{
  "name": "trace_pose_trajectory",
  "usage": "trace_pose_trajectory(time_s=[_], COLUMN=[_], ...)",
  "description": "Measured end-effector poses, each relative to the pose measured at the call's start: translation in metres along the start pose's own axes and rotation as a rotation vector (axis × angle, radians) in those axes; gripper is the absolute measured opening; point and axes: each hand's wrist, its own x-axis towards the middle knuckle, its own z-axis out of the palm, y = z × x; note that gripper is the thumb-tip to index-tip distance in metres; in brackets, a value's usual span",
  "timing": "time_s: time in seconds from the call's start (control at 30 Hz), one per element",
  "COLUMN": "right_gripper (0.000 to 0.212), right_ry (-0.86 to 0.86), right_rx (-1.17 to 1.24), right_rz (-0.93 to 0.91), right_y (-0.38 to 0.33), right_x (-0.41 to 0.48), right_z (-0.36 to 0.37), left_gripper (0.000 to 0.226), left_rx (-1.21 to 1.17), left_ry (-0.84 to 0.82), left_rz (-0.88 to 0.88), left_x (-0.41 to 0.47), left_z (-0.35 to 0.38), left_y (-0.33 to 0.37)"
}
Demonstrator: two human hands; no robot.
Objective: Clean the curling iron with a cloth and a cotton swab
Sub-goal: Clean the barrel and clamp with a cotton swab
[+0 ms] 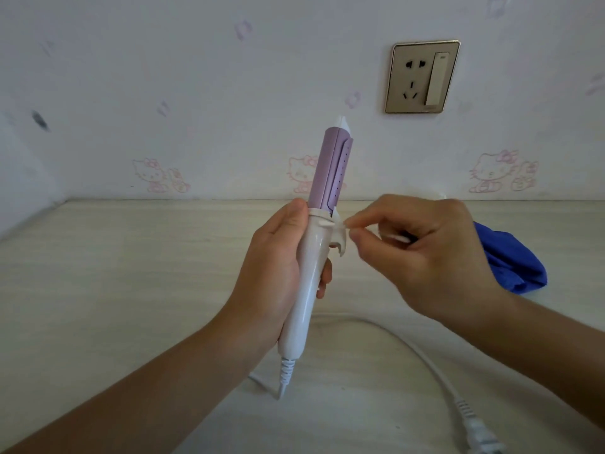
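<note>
Above the middle of the tabletop (131,257), the left hand (278,267) is gripping the curling iron (330,165) by its white handle, while the right hand (425,253) is pinching the cotton swab (397,238) at the hinge of the clamp lever (340,237). Short, light strokes along that seam, with the iron held steady, are probably serving best. The cloth (510,260) is lying by the right edge.

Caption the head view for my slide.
The left hand holds the curling iron nearly upright while the right hand pinches a cotton swab at its clamp lever; blue cloth lies aside.
</note>
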Motion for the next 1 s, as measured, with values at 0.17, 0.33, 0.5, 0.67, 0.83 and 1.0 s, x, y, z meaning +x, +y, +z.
trace_pose_trajectory(time_s=[0.17,0.33,0.5,0.67,0.83,1.0], right_gripper=[0.012,0.012,0.012,0.013,0.011,0.013], right_ry=[-0.061,-0.069,-0.03,-0.108,-0.12,-0.137], right_rx=[0.019,0.011,0.006,0.032,0.029,0.047], right_rz=[-0.027,-0.03,-0.012,-0.044,-0.032,-0.033], right_y=[-0.006,-0.005,-0.002,-0.007,-0.003,-0.002], right_x=[-0.003,-0.004,-0.001,-0.008,-0.007,-0.011], right_z=[0.001,0.001,-0.002,0.005,0.003,0.005], left_gripper=[0.042,0.022,0.017,0.02,0.021,0.025], left_rx=[0.005,0.046,0.062,0.054,0.041,0.029], left_ry=[-0.018,-0.028,0.005,0.026,0.037,0.04], left_rz=[-0.014,0.021,0.018,0.003,-0.003,-0.012], left_x=[-0.002,-0.001,0.0,-0.001,-0.001,-0.002], left_z=[0.001,0.002,0.001,0.001,0.001,0.002], left_y=[-0.001,0.001,0.003,0.002,0.004,0.004])
